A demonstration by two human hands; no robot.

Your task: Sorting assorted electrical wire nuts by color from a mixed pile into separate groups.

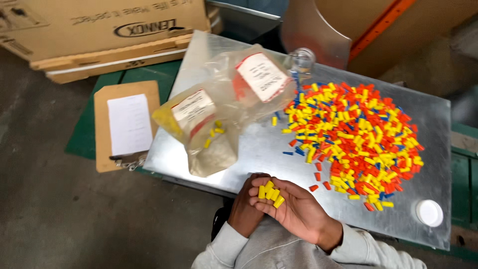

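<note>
My right hand [298,209] lies palm up at the near edge of a metal sheet [264,154], with several small yellow plastic caps [270,193] resting on its fingers. Tucked against and under those fingers is my left hand [244,209], curled shut; nothing shows inside it. A wide pile of yellow, orange and blue caps [356,137] covers the sheet's right half. Two clear plastic bags with labels lie to the left of it. The nearer bag [199,129] holds yellow caps, and the farther bag [259,79] shows red ones.
A white round lid [429,212] sits at the sheet's near right corner, and a clear jar [301,60] stands at the far edge. A clipboard with paper [127,124] lies to the left on a green surface [82,139]. Cardboard boxes [99,30] sit beyond.
</note>
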